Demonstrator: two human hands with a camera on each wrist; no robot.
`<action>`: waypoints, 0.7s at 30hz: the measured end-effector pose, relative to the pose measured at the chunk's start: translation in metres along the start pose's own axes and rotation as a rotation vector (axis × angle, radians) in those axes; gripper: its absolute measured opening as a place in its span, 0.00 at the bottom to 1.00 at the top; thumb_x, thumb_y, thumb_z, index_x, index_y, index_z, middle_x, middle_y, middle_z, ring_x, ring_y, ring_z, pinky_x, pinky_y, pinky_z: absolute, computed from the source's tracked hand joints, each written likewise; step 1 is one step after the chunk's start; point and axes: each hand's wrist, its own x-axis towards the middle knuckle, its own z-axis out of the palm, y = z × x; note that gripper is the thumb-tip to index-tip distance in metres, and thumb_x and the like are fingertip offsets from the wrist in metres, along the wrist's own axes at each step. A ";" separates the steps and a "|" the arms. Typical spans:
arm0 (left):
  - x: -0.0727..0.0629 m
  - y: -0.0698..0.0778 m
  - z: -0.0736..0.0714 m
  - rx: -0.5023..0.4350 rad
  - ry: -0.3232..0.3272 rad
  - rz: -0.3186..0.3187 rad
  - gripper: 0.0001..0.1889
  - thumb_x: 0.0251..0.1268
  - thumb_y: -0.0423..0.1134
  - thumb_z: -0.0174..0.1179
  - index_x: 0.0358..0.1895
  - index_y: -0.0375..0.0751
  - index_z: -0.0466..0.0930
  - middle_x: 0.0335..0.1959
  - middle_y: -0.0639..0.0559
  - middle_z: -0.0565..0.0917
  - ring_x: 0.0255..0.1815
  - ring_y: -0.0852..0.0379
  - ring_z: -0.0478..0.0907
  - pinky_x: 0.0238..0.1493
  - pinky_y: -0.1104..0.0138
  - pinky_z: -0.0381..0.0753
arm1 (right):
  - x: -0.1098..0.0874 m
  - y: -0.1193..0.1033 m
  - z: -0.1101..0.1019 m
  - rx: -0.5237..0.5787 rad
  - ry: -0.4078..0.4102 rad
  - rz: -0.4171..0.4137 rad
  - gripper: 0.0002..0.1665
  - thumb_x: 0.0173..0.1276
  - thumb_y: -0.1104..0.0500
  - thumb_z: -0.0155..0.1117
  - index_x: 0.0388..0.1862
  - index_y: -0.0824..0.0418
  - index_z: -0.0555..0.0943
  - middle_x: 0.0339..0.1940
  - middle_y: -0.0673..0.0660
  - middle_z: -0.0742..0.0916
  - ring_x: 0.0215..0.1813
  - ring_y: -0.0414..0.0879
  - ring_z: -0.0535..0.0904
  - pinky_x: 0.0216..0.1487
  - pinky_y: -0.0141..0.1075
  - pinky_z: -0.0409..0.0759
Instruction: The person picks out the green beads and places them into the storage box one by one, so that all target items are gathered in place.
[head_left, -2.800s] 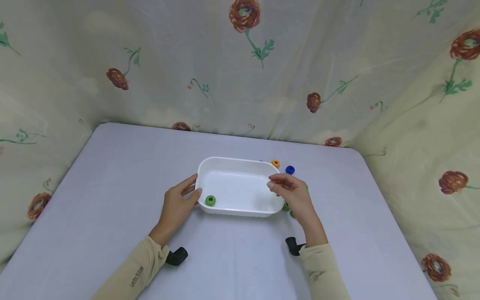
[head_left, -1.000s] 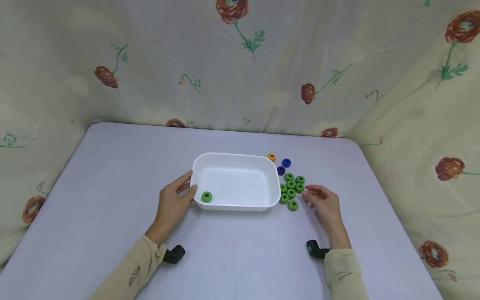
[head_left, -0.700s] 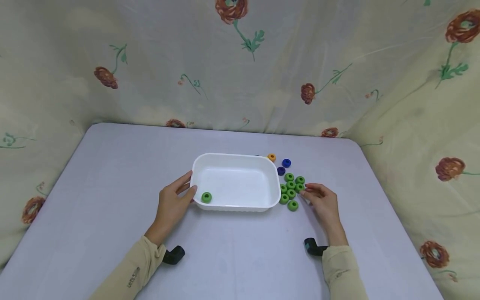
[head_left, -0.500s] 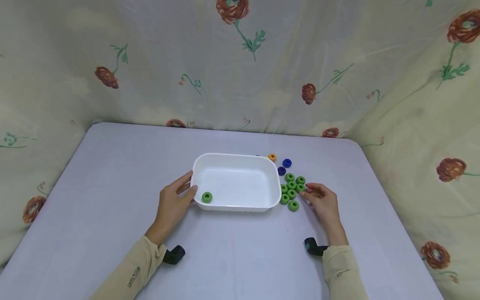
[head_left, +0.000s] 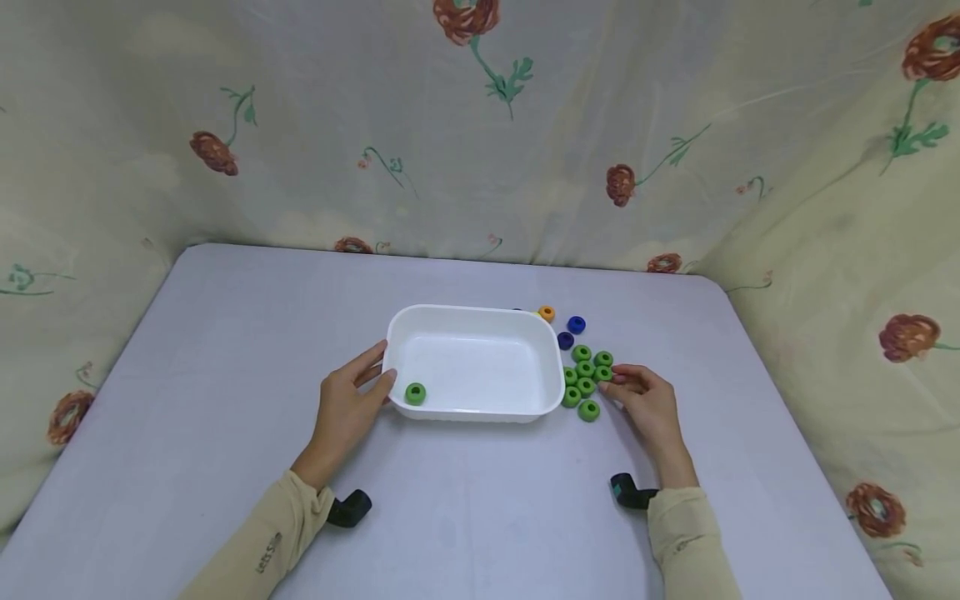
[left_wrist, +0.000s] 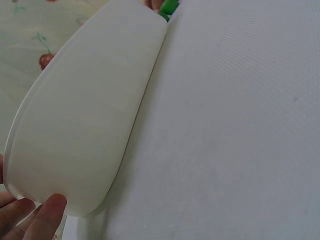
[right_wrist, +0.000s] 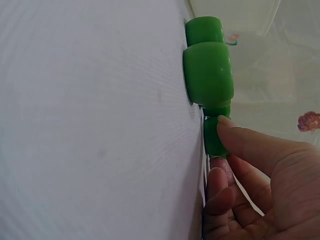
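Observation:
A white rectangular tray [head_left: 476, 415] lies on the table, with one green bead [head_left: 416, 394] inside at its front left corner. My left hand [head_left: 352, 412] holds the tray's left end, thumb by the front corner and fingers along the side; in the left wrist view its fingertips [left_wrist: 52, 205] touch the outer wall. Right of the tray several green ring-shaped beads sit in a cluster. My right hand [head_left: 647, 408] is at the cluster's right edge and pinches a green bead [right_wrist: 215, 136] between thumb and fingers, close to the cloth.
An orange bead [head_left: 547, 313], a blue bead [head_left: 577, 325] and a dark purple bead [head_left: 566, 340] lie behind the green cluster. A green bead [head_left: 588, 410] sits at the cluster's front. Black wrist devices [head_left: 349, 508] show beside both sleeves. A flowered curtain [head_left: 450, 167] hangs behind the table.
My right hand has moved from over the tray's right end to the green beads on the right, and its thumb and fingers have closed on one. My left hand stays at the tray.

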 end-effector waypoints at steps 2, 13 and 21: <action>0.000 0.000 0.000 -0.003 0.001 0.001 0.27 0.70 0.34 0.61 0.72 0.43 0.71 0.71 0.43 0.76 0.66 0.44 0.79 0.43 0.74 0.91 | 0.001 0.000 0.000 -0.010 -0.001 -0.003 0.26 0.62 0.58 0.75 0.59 0.61 0.81 0.36 0.40 0.83 0.36 0.30 0.78 0.34 0.20 0.80; 0.000 -0.001 0.000 -0.007 -0.002 -0.009 0.27 0.71 0.34 0.61 0.72 0.43 0.71 0.71 0.44 0.76 0.67 0.44 0.79 0.42 0.75 0.91 | 0.003 0.001 0.002 -0.049 0.007 -0.020 0.25 0.61 0.58 0.75 0.58 0.61 0.82 0.36 0.41 0.83 0.36 0.31 0.77 0.35 0.19 0.78; 0.000 0.000 0.000 -0.003 -0.003 -0.001 0.27 0.70 0.34 0.61 0.72 0.43 0.70 0.71 0.44 0.76 0.67 0.44 0.79 0.43 0.75 0.91 | 0.004 0.000 0.003 -0.087 0.021 -0.029 0.26 0.61 0.55 0.76 0.57 0.59 0.82 0.38 0.44 0.84 0.37 0.34 0.75 0.35 0.21 0.76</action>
